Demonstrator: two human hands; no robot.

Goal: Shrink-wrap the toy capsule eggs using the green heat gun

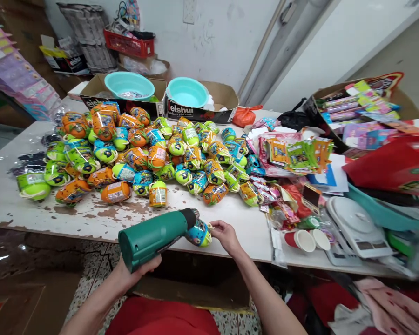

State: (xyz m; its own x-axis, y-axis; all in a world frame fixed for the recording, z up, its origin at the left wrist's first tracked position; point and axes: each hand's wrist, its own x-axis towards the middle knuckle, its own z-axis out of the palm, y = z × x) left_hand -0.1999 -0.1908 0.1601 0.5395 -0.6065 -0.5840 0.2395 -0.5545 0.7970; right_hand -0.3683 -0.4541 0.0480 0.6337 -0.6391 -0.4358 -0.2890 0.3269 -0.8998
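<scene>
My left hand is wrapped round the handle of a green heat gun, whose dark nozzle points right. Right at the nozzle is a blue and lime egg-shaped toy in a printed wrap, near the table's front edge. My right hand pinches the pale cord at the toy's right end. Behind them lies a wide pile of similar wrapped eggs in orange, blue and lime. A single orange-wrapped egg stands at the pile's front.
Two turquoise basins sit in cardboard boxes at the back. On the right are candy packets, paper cups, a white scale, a red bag and a filled box. The white table's front edge runs below my hands.
</scene>
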